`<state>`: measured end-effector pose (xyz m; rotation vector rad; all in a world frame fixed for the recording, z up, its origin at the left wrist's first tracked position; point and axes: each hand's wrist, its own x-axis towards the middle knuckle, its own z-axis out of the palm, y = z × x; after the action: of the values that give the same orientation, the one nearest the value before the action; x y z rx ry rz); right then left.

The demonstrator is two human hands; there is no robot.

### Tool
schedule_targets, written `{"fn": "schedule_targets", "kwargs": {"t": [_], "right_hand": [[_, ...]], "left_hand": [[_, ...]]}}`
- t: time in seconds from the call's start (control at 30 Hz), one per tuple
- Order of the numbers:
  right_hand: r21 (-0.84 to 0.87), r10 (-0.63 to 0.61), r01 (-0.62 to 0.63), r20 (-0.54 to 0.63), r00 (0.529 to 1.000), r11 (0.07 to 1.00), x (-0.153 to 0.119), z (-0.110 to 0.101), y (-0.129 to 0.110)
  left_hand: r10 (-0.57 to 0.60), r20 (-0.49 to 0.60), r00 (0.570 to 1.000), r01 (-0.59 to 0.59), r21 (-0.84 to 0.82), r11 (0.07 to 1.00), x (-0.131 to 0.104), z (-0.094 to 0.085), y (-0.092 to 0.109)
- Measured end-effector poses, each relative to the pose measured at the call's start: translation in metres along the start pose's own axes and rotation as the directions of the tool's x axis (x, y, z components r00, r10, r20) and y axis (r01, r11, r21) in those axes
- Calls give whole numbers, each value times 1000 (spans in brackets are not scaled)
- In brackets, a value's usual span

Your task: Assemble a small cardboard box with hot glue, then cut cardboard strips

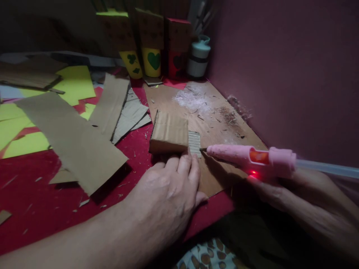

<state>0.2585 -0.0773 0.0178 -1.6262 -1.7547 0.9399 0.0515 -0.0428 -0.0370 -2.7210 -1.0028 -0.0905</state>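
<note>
My right hand (291,194) is closed round a pink hot glue gun (238,155) with a red light lit on its side. A clear glue stick (325,167) sticks out of its back. The nozzle points left and meets the right edge of a small ridged cardboard flap (194,143). The flap lies flat beside a folded cardboard box (170,130). My left hand (171,186) rests at the near side of the box, fingers bent against its lower edge and the flap's near end. The fingertips are partly hidden under the box.
A wooden board (215,183) with white residue and debris lies on the red table (112,213). Cardboard strips (73,138) and yellow paper (78,82) spread left. Decorated cups (153,61) and a light-blue bottle (199,58) stand behind, near the purple wall (286,67).
</note>
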Motion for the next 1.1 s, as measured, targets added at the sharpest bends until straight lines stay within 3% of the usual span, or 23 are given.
{"fn": "schedule_targets", "kwargs": {"t": [0.3,0.7,0.83,0.97,1.1], "right_hand": [[-34,-32,32,11,999,999,8,-2,-4],[-43,-12,12,2,1000,999,-1,0,4],[-40,-85,84,-24,996,996,-3,0,4],[-51,14,-15,-14,1000,999,-4,0,0],[-56,-10,11,32,999,998,-3,-1,0]], "left_hand": [[-13,16,1000,12,9,1000,3,0,1],[-10,6,1000,10,-10,1000,1,2,1],[-1,3,1000,1,-6,1000,2,1,0],[2,5,1000,-2,7,1000,3,0,0],[2,-10,1000,-2,5,1000,3,1,1]]}}
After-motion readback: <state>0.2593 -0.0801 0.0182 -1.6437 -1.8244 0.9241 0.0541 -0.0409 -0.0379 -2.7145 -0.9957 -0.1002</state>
